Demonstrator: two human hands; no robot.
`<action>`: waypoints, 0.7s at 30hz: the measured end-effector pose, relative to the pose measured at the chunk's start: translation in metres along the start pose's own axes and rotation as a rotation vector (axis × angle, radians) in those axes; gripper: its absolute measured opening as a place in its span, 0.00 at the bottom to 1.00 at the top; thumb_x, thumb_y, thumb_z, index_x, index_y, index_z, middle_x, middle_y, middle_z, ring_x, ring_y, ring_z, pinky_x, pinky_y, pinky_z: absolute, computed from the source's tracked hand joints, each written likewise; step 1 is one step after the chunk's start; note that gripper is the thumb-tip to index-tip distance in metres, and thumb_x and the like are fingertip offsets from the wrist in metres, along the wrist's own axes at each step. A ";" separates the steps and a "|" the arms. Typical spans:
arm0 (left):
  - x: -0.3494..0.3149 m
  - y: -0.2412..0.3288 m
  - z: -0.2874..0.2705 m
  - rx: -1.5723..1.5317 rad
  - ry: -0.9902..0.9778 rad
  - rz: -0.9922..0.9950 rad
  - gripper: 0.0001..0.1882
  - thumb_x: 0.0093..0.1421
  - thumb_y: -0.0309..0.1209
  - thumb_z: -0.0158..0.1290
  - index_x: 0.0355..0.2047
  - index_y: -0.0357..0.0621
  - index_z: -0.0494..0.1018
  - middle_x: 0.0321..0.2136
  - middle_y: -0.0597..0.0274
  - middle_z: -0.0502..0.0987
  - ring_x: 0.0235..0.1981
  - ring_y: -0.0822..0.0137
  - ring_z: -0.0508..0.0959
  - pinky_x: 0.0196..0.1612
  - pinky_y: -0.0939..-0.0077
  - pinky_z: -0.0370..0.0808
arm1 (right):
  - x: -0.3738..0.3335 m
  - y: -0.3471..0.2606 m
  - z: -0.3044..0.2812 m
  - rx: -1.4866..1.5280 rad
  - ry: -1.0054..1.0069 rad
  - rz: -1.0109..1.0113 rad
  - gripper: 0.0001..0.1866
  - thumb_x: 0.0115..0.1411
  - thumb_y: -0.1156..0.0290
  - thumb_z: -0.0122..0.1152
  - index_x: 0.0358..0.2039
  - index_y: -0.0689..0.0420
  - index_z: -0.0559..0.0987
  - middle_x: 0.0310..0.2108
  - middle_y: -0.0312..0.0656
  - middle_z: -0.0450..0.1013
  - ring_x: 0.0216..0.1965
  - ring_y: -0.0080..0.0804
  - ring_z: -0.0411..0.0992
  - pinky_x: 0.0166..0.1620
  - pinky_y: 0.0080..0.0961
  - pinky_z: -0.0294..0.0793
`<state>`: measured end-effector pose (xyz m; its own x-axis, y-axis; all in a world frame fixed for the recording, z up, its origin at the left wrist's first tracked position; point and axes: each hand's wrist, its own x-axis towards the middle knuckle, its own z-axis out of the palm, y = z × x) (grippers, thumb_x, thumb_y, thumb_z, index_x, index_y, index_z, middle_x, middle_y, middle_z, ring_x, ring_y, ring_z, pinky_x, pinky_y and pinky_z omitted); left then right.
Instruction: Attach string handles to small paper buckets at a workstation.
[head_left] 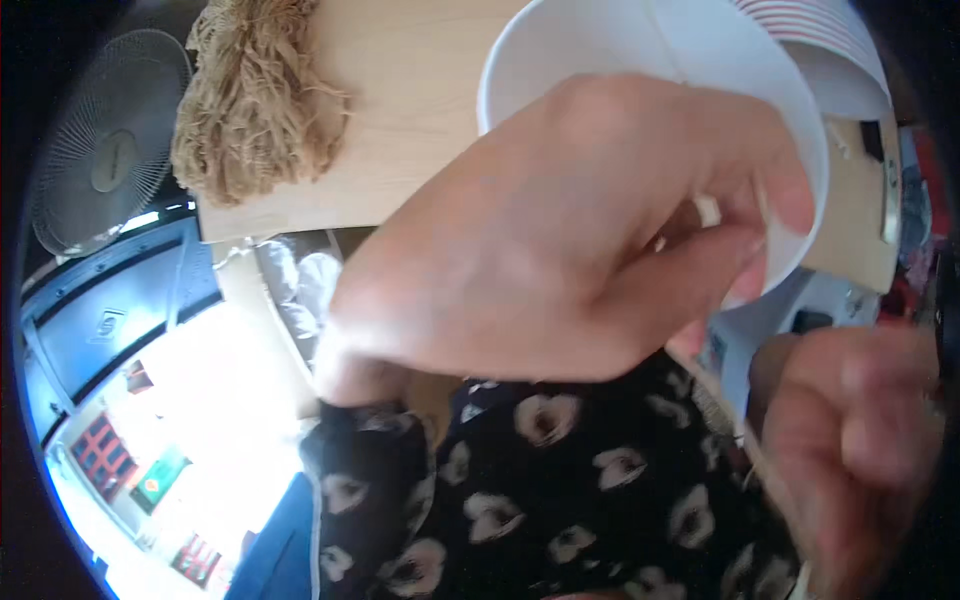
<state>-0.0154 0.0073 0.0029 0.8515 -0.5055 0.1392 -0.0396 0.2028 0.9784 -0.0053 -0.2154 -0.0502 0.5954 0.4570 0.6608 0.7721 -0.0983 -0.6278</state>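
Observation:
Across the middle of the head view lies my left hand (560,240), its back toward me and its fingers curled closed. A thin pale strand (763,190) shows between thumb and fingers; its ends are hidden. Right behind the hand is a large white paper cup (570,45), its round mouth facing me; whether the fingers also touch its rim I cannot tell. Lower right, my right hand (850,420) is closed like a fist and blurred by motion. Anything inside it is too smeared to make out.
A bundle of tan fibre strands (250,110) lies on the light wooden table (400,120). Nested white cups (825,40) with red lines are at the upper right. A fan (115,155) stands at the far left. My lap, in dark patterned cloth (590,470), is below.

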 end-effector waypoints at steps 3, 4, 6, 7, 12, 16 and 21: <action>-0.003 -0.025 0.002 0.012 0.137 0.010 0.09 0.62 0.20 0.52 0.43 0.35 0.74 0.28 0.62 0.80 0.19 0.77 0.77 0.22 0.85 0.73 | 0.027 0.013 0.004 -0.010 -0.018 -0.004 0.09 0.66 0.72 0.54 0.42 0.64 0.73 0.40 0.57 0.77 0.38 0.44 0.77 0.47 0.36 0.76; -0.014 -0.024 -0.008 -0.010 0.143 -0.103 0.12 0.64 0.20 0.52 0.48 0.33 0.72 0.30 0.61 0.81 0.22 0.80 0.77 0.22 0.89 0.72 | 0.022 -0.005 0.015 0.011 -0.029 -0.011 0.09 0.66 0.72 0.54 0.42 0.64 0.73 0.40 0.57 0.77 0.39 0.44 0.77 0.47 0.37 0.76; -0.007 -0.001 -0.017 -0.077 0.070 -0.215 0.15 0.67 0.24 0.53 0.53 0.32 0.69 0.33 0.58 0.82 0.24 0.82 0.77 0.21 0.93 0.70 | 0.043 0.000 -0.001 -0.043 0.048 -0.088 0.08 0.68 0.73 0.51 0.42 0.65 0.72 0.42 0.57 0.77 0.38 0.39 0.76 0.47 0.34 0.76; 0.006 -0.009 -0.016 -0.086 0.012 -0.177 0.15 0.67 0.24 0.53 0.53 0.32 0.69 0.33 0.58 0.82 0.24 0.82 0.77 0.21 0.93 0.70 | 0.042 0.020 -0.007 -0.073 0.117 -0.133 0.07 0.69 0.75 0.49 0.43 0.65 0.72 0.44 0.57 0.77 0.37 0.34 0.76 0.46 0.30 0.75; 0.004 0.004 -0.014 0.063 0.020 -0.119 0.14 0.68 0.27 0.53 0.51 0.37 0.66 0.34 0.59 0.82 0.25 0.83 0.76 0.22 0.94 0.68 | 0.056 0.006 0.001 0.130 0.108 0.163 0.08 0.71 0.71 0.53 0.44 0.64 0.75 0.39 0.43 0.80 0.36 0.23 0.77 0.39 0.20 0.77; 0.000 0.030 -0.006 0.109 0.068 -0.190 0.13 0.70 0.27 0.50 0.52 0.37 0.64 0.35 0.58 0.81 0.31 0.79 0.78 0.23 0.92 0.69 | 0.049 0.000 0.000 -0.079 0.071 0.202 0.03 0.66 0.76 0.58 0.39 0.60 0.75 0.32 0.46 0.79 0.28 0.35 0.80 0.32 0.26 0.77; -0.005 0.022 0.003 0.085 0.195 -0.248 0.10 0.72 0.26 0.44 0.51 0.38 0.64 0.37 0.62 0.78 0.39 0.74 0.82 0.25 0.88 0.76 | 0.019 0.028 0.039 -0.245 0.277 -0.077 0.07 0.61 0.81 0.60 0.38 0.60 0.74 0.36 0.47 0.81 0.31 0.40 0.80 0.31 0.29 0.78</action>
<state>-0.0221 0.0116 0.0245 0.9245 -0.3588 -0.1285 0.1449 0.0193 0.9893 0.0191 -0.1750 -0.0710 0.5447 0.2180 0.8098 0.8275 -0.2964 -0.4769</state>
